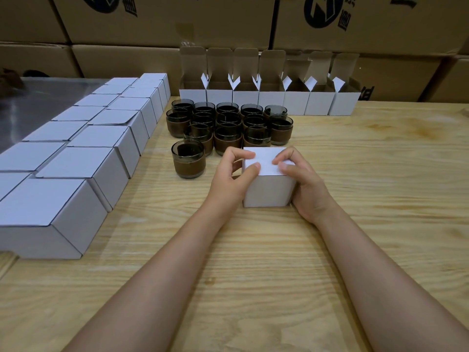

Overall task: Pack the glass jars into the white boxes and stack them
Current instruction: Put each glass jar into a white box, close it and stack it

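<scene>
Currently both grips are on one closed white box [266, 191], upright near the middle of the wooden surface [368, 204]; left grip [229, 174] curled at the box's left top edge, thumb and fingertips pressing on the lid; right grip [304, 184] wrapped round the right side, palm against the wall, fingertips bent onto the lid. Dark glass jars [228, 123] with brown bands stand clustered just behind the box; one single jar [188, 158] sits apart, left of the box. Seven open boxes [269, 100], flaps up, line the back edge in a row; closed boxes [76, 161] lie in two rows along the left; brown cartons [157, 24] are stacked behind.
</scene>
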A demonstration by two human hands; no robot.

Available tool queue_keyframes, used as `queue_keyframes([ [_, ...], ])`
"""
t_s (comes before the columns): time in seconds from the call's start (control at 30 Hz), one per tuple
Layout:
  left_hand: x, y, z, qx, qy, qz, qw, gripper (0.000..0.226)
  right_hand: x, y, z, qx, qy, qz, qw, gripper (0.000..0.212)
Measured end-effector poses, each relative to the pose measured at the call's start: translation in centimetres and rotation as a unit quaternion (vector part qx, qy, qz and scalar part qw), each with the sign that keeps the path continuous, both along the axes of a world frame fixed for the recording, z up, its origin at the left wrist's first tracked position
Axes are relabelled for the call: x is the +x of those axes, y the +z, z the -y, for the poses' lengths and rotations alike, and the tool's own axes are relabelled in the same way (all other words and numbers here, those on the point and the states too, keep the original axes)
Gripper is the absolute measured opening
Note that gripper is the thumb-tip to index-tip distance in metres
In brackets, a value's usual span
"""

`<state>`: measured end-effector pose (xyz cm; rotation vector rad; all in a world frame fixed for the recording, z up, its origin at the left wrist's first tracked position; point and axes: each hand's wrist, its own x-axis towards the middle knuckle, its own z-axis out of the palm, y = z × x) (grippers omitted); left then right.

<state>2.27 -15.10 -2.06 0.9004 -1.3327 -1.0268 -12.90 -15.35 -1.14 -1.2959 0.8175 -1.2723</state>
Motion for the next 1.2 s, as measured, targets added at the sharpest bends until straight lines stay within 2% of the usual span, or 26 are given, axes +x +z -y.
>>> queue_keyframes([
  [0.07, 0.1, 0.0, 0.0, 0.005, 0.000, -0.001, 1.000, 0.017, -0.2, 0.1, 0.0, 0.026, 0.029, 0.041, 0.998, 0.014],
  [0.2, 0.1, 0.3, -0.3, 0.006, 0.001, -0.009, 1.000, 0.013, -0.4, 0.3, 0.1, 0.035, 0.039, 0.039, 0.998, 0.020],
  [0.27, 0.1, 0.5, -0.7, -0.035, 0.065, 0.037, 0.997, 0.009, -0.4, 0.3, 0.1, 0.036, 0.039, 0.040, 0.998, 0.024],
  [0.33, 0.2, 0.5, -1.2, -0.158, 0.173, 0.156, 0.960, 0.014, -0.4, 0.3, 0.0, 0.034, 0.042, 0.036, 0.998, 0.029],
  [0.4, -0.2, 0.4, -1.7, -0.278, 0.217, 0.282, 0.892, 0.027, -0.3, 0.3, 0.0, 0.030, 0.057, 0.039, 0.997, 0.035],
  [0.47, -0.7, 0.2, -2.2, -0.346, 0.239, 0.377, 0.826, 0.030, -0.2, 0.4, -0.1, 0.031, 0.076, 0.051, 0.995, 0.042],
  [0.53, -1.0, 0.3, -2.6, -0.366, 0.273, 0.435, 0.776, 0.028, -0.3, 0.5, -0.2, 0.035, 0.084, 0.054, 0.994, 0.047],
  [0.63, -0.9, 0.6, -2.9, -0.373, 0.311, 0.470, 0.737, 0.035, -0.3, 0.4, -0.1, 0.051, 0.083, 0.041, 0.994, 0.048],
  [0.73, -0.5, 1.4, -3.5, -0.373, 0.338, 0.481, 0.718, 0.036, -0.4, 0.2, 0.1, 0.059, 0.078, 0.022, 0.995, 0.050],
  [0.83, 0.7, 2.0, -4.6, -0.386, 0.347, 0.491, 0.700, 0.027, -0.3, 0.1, 0.2, 0.053, 0.065, 0.011, 0.996, 0.046],
  [0.93, 3.8, 1.9, -6.2, -0.396, 0.359, 0.502, 0.680, 0.024, 0.2, -0.1, 0.2, 0.029, 0.024, -0.023, 0.999, 0.029],
  [1.0, 6.0, 1.8, -7.0, -0.395, 0.378, 0.512, 0.662, 0.024, 1.0, -0.5, 0.0, -0.005, -0.038, -0.095, 0.995, 0.021],
  [1.1, 8.4, 1.8, -7.2, -0.378, 0.401, 0.530, 0.644, 0.025, 3.3, -0.6, -0.5, -0.101, -0.128, -0.266, 0.950, 0.021],
  [1.2, 9.5, 1.6, -6.8, -0.354, 0.419, 0.532, 0.645, 0.023, 6.1, 0.5, -0.1, -0.184, -0.162, -0.333, 0.911, 0.018],
])
